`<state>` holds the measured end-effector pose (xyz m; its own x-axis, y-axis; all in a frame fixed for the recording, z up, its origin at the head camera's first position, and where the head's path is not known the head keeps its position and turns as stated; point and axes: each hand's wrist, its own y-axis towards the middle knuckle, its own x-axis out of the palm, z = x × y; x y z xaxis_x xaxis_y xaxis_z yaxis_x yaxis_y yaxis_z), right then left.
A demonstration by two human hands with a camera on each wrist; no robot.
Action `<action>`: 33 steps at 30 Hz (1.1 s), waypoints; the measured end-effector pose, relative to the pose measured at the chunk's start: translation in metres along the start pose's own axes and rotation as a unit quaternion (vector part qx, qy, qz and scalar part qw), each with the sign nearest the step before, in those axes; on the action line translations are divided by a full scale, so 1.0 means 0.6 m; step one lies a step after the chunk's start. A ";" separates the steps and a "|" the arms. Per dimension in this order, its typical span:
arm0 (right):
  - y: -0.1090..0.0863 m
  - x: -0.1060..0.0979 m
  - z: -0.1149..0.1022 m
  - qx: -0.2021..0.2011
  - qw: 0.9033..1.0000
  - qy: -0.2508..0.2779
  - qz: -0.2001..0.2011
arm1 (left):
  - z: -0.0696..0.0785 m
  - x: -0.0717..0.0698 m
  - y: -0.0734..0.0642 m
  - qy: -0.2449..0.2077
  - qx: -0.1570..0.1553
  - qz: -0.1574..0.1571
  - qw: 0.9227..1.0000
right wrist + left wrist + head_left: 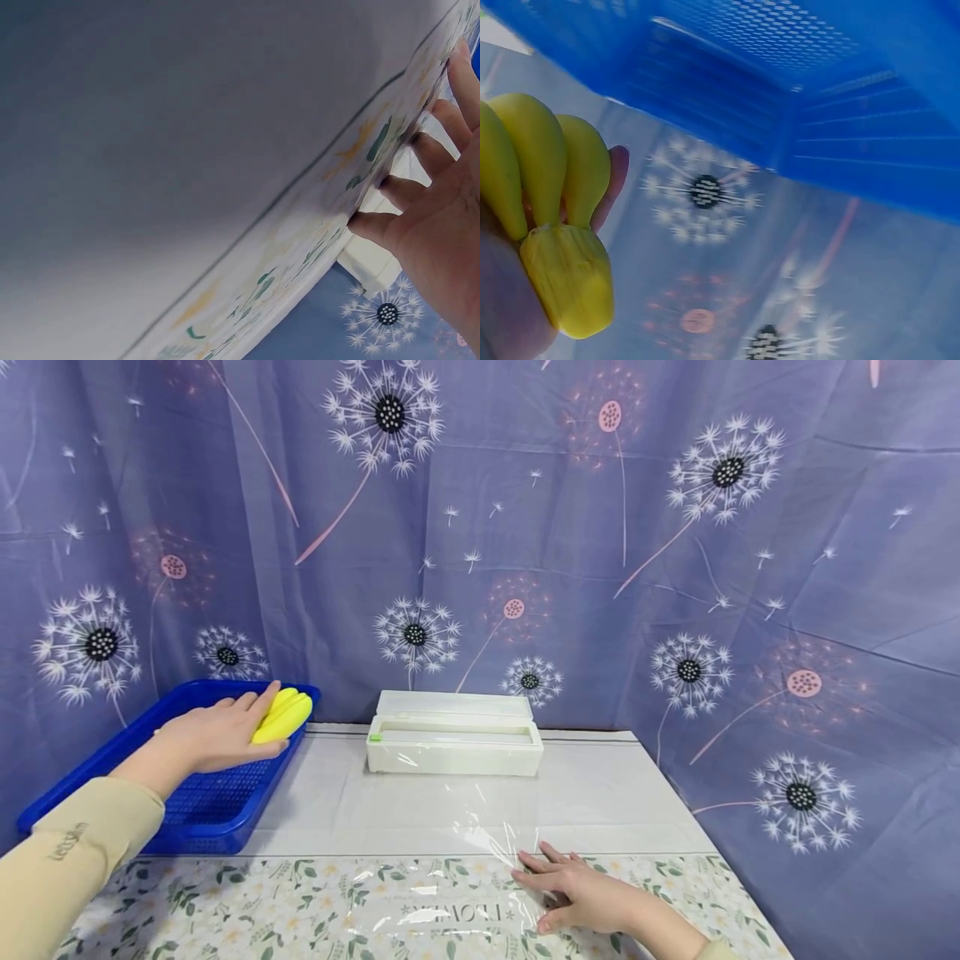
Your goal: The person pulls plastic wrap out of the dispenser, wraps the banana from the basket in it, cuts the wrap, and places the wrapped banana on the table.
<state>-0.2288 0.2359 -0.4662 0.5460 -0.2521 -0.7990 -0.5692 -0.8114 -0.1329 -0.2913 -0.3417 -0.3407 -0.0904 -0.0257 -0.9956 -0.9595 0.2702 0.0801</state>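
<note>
My left hand (213, 733) grips a small yellow bunch of bananas (288, 717) above the far right side of a blue basket (258, 814). In the left wrist view, the bunch (570, 281) sits against the palm, stem end showing, with a fingertip visible behind it. On the tablecloth, my right hand (588, 893) rests with fingers spread at the right edge of a sheet of clear plastic wrap (442, 843). The wrap stretches toward me from a white wrap dispenser (453, 760), whose lid is raised. Fingertips press on the cloth in the right wrist view.
The table (622, 802) has a white back part and a floral front part with printed lettering under the wrap. A purple dandelion curtain (480, 527) hangs behind it and along both sides. The basket stands at the left, its back edge near the curtain.
</note>
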 end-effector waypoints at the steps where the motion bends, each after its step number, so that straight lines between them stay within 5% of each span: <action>1: 0.000 0.000 0.000 0.000 1.000 0.002 0.000 | 0.008 -0.002 0.003 0.001 0.003 0.002 1.000; 19: 0.000 -0.002 -0.005 0.000 1.000 -0.003 0.003 | 0.175 -0.020 0.064 0.055 0.119 0.044 0.990; 33: -0.001 0.001 0.001 -0.001 1.000 0.009 0.001 | 0.283 0.002 0.102 0.066 0.185 0.008 0.981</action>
<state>-0.2286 0.2365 -0.4669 0.5559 -0.2628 -0.7886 -0.5692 -0.8118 -0.1308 -0.3048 -0.1615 -0.3454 -0.1619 -0.1371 -0.9772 -0.7978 0.6011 0.0479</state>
